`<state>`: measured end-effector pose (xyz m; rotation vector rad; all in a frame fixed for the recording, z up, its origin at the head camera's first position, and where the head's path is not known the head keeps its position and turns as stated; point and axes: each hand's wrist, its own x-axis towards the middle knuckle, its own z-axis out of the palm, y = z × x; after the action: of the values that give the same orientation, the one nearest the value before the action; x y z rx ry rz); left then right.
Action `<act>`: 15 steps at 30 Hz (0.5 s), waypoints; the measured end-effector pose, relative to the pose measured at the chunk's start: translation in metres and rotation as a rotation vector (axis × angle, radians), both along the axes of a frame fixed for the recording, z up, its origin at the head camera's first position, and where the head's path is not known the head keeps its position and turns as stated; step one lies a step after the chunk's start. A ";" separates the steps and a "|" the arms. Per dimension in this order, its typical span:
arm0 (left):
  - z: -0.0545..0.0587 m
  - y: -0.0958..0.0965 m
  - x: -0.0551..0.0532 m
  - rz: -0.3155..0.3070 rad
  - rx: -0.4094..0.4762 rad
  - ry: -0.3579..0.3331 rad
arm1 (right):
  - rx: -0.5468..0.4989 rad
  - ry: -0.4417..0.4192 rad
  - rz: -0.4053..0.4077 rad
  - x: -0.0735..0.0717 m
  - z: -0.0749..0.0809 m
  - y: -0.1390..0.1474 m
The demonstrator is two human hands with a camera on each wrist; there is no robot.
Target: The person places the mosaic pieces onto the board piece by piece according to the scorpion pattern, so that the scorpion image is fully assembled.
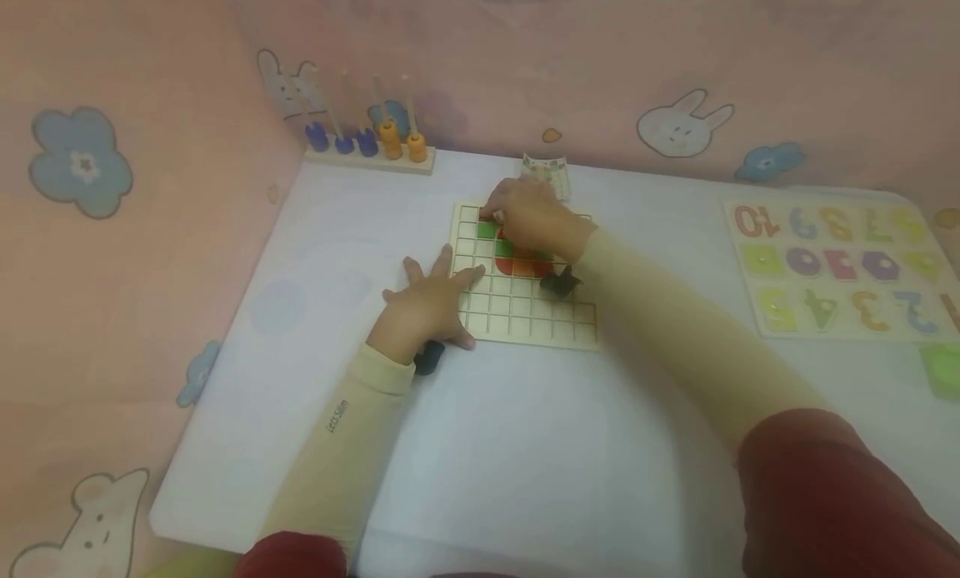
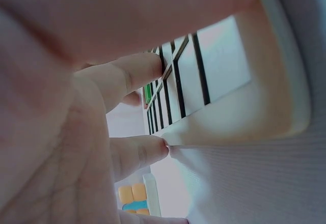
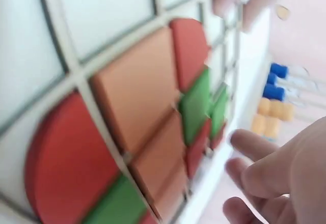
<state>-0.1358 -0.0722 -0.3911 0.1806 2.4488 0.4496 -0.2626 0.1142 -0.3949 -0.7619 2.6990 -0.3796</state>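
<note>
A pale wooden grid board (image 1: 531, 326) lies on the white table, with red (image 3: 76, 158), green (image 3: 196, 104) and orange (image 3: 140, 91) tiles in its squares. My left hand (image 1: 426, 307) spreads its fingers at the board's left side. Some of its fingers rest on the grid, and one fingertip touches the board's edge in the left wrist view. My right hand (image 1: 536, 216) reaches over the far part of the board, fingers bent loosely near the far tiles. In the right wrist view no piece shows between its fingers (image 3: 247, 145). It hides part of the pattern.
Behind the board lies a small patterned card (image 1: 551, 174). A bead counting stand (image 1: 371, 157) is at the back left, against the patterned wall. A number puzzle board (image 1: 817, 236) lies at the right, with a green object (image 1: 941, 370) near its front corner.
</note>
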 end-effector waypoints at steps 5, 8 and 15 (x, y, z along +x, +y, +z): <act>0.000 0.003 0.000 0.006 0.007 0.000 | -0.066 0.039 -0.090 0.007 0.024 0.026; 0.000 0.004 0.000 0.018 0.009 -0.004 | -0.081 0.050 -0.147 0.016 0.038 0.052; 0.003 0.004 0.002 0.025 0.003 -0.012 | -0.001 -0.015 -0.307 0.047 0.045 0.120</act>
<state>-0.1337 -0.0684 -0.3880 0.1487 2.4409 0.4634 -0.2153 0.2339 -0.3498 -0.3405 2.8039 -0.4536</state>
